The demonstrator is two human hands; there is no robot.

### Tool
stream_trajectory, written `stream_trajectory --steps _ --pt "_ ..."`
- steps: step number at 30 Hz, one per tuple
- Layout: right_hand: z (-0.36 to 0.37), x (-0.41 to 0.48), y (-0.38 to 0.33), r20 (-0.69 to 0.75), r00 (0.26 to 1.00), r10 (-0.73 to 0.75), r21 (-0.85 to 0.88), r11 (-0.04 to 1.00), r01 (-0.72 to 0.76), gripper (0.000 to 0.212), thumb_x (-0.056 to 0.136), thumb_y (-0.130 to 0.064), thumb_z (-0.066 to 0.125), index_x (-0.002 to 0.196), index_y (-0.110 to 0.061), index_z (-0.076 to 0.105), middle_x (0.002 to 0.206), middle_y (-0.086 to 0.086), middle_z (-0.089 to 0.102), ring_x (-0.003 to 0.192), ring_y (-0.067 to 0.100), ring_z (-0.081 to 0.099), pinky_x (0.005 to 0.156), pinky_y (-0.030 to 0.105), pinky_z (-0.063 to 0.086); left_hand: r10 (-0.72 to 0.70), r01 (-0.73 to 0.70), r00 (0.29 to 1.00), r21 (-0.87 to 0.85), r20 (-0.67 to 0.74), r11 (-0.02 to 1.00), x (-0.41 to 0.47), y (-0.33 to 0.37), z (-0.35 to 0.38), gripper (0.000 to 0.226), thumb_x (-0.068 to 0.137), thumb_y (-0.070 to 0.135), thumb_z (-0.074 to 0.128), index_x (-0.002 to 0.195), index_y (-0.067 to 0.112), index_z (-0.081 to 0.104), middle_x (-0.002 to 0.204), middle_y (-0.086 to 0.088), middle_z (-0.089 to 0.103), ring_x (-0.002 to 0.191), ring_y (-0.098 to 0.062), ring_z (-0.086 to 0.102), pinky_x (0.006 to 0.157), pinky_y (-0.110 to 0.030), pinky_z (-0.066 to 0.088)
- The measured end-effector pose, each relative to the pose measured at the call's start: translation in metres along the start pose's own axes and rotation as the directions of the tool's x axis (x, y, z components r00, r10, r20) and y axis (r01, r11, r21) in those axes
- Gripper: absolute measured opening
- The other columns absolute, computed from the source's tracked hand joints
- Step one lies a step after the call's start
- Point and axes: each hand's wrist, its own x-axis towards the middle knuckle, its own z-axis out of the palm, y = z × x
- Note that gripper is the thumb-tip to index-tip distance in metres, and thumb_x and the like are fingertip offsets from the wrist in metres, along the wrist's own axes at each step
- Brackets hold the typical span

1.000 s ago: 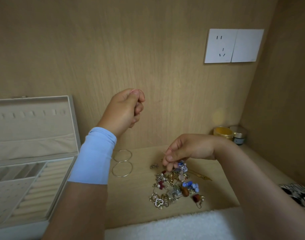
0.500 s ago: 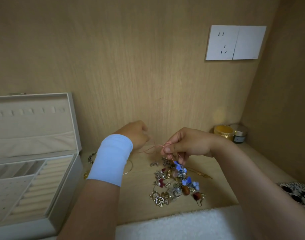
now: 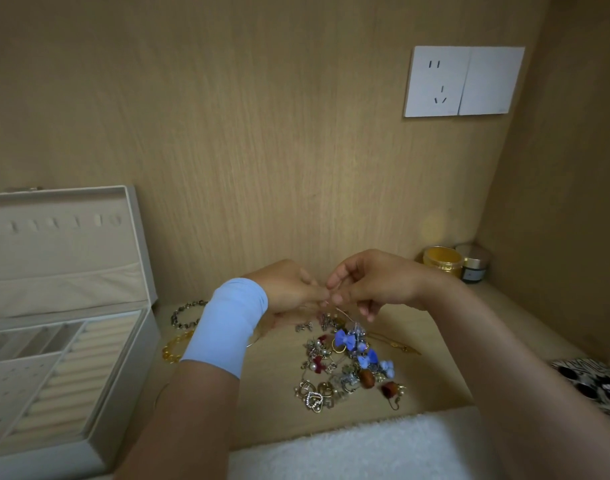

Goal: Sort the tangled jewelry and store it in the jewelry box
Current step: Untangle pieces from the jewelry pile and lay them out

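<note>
- Since half a second ago the left hand point(image 3: 289, 289) has closed in on the right hand point(image 3: 373, 282), so their fingertips now meet above the far edge of the jewelry pile point(image 3: 348, 365); a second ago the left hand was raised high.
- Both hands' fingers are pinched together at one spot, apparently on a thin strand point(image 3: 345, 315) that runs down to the pile, though it is too fine to tell which hand really grips it.
- A blue wrist sleeve point(image 3: 227, 323) covers the left wrist.
- The pile lies on the wooden shelf point(image 3: 269, 410), just near of the hands, with blue bows, heart shapes and brown beads tangled in it.
- Left of the sleeve lie a dark bracelet point(image 3: 186, 313) and an amber bracelet point(image 3: 173, 348).
- The jewelry box point(image 3: 68, 341) stands open at the far left.
- Two small jars point(image 3: 456, 263) stand in the far right corner.
</note>
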Motion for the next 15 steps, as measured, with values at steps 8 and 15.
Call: stream_trajectory --steps 8,15 --pt "0.0081 0.0049 0.0026 0.007 0.979 0.202 -0.483 0.859 -0.173 0.026 0.079 -0.045 0.081 0.088 -0.021 0.074 0.071 -0.011 0.067 0.079 0.013 0.062 0.069 0.03 0.052 0.039 -0.057 0.994 -0.167 -0.104 0.984 0.0056 -0.0037 0.0019 0.026 0.099 0.027 0.055 0.078 0.019 0.067 0.061 0.004 0.047 0.044 -0.011 0.039 0.05 -0.023 0.04" --pt "0.0018 -0.0028 0.0004 0.03 0.994 0.105 -0.289 0.953 -0.092 0.01 0.084 -0.029 0.08 0.088 -0.019 0.079 0.069 -0.005 0.072 0.066 0.009 0.066 0.056 0.02 0.046 0.041 -0.121 0.976 -0.381 -0.212 0.917 0.0068 -0.0066 -0.0037 0.025 0.101 0.02 0.05 0.08 0.013 0.062 0.077 0.001 0.057 0.051 -0.01 0.05 0.04 -0.017 0.036"
